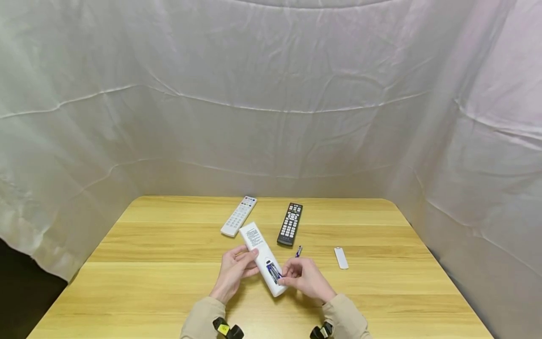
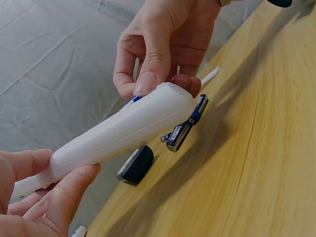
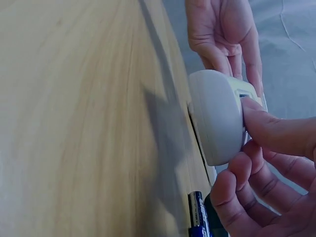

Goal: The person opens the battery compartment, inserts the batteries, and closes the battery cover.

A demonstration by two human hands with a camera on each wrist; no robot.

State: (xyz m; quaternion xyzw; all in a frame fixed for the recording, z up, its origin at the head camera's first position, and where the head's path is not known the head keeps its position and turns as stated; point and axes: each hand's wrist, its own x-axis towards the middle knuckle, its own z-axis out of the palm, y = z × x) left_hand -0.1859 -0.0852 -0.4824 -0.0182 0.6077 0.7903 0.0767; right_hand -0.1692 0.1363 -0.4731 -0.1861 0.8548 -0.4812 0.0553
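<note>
1. Right grip (image 1: 306,278): thumb presses at the battery bay (image 1: 268,270), fingers curled near the remote's near end. Can't tell whether they pinch a cell.
2. Left grip (image 1: 236,270): clamped on the white remote (image 1: 261,247) around mid-length, thumb on one side, fingers underneath.
3. White remote: held above the tabletop (image 1: 148,273) between both hands, back face up, slanted, far end off to the left. Long glossy shell, rounded near end, thin seam along the side. Bay uncovered in the near half, blue-and-dark cells (image 1: 274,272) showing inside. Small dark slot just past the bay. Grey printed text block at the far end.
4. White cover (image 1: 341,258): flat, slim, on the tabletop, right of the right hand.
5. Loose batteries (image 2: 178,136): blue and black, lying just past the right hand.
6. Black remote (image 1: 290,224): beyond those, pale keys up.
7. Second white remote (image 1: 239,216): farther left, keys up, angled.
8. Grey cloth (image 1: 271,136): behind everything, creased.
</note>
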